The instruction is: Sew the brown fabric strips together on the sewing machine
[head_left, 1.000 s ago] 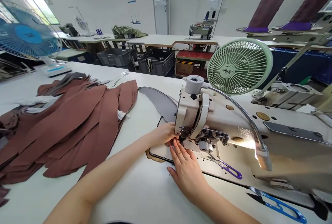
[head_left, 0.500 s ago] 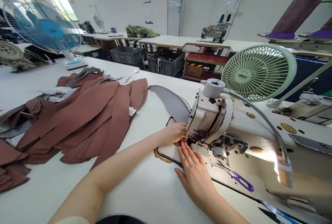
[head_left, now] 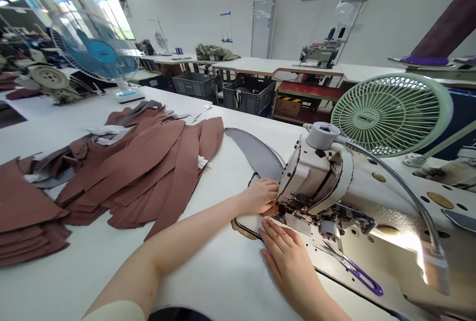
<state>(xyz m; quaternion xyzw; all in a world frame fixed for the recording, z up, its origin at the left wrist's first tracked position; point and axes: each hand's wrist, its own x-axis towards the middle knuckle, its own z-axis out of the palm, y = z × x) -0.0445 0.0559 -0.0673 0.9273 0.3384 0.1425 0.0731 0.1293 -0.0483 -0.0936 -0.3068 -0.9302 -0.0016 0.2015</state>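
Observation:
A white sewing machine (head_left: 334, 182) stands on the white table (head_left: 92, 271) at the right. A pale fabric piece (head_left: 248, 223) with a dark edge lies under its needle, and a grey curved piece (head_left: 256, 155) trails away behind it. My left hand (head_left: 262, 196) rests on the fabric just left of the needle, fingers curled and pressed down on it. My right hand (head_left: 290, 259) lies flat on the fabric in front of the needle, fingers stretched toward the presser foot.
A fanned pile of brown fabric pieces (head_left: 148, 167) covers the table to the left. A green desk fan (head_left: 386, 113) stands behind the machine, a blue fan (head_left: 98, 56) at far left. Purple-handled snips (head_left: 357, 274) lie on the machine bed. Grey crates (head_left: 247, 94) sit beyond the table.
The view has swung left and lowered, so everything has shifted right in the picture. Both hands stay on the fabric at the needle with hardly any movement.

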